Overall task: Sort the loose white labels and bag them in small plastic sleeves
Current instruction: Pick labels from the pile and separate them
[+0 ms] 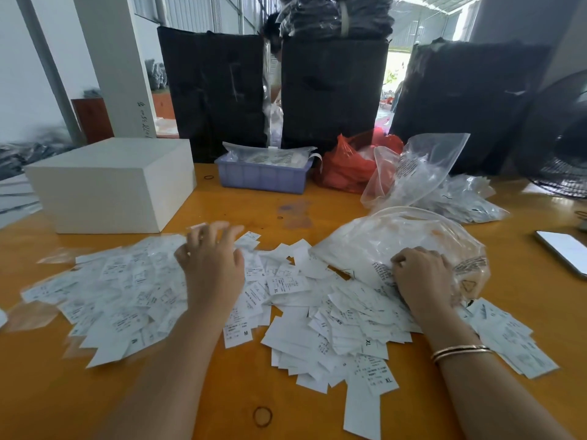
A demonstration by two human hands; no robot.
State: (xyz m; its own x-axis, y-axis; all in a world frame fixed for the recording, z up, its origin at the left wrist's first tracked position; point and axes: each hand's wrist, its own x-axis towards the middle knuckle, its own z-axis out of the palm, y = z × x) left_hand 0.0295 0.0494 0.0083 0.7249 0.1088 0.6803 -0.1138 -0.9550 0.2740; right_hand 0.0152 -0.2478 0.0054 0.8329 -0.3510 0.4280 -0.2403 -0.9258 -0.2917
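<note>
Head view: the loose white labels [286, 312] lie in a wide, thin heap along the near edge of the tabletop [260, 211]. They look feather-light, floppy and slippery, best pinched at a free edge. The left hand [211, 265] hovers spread over them, fingers relaxed; the right hand [422, 274] grips a crinkly clear plastic bag [397, 239].
</note>
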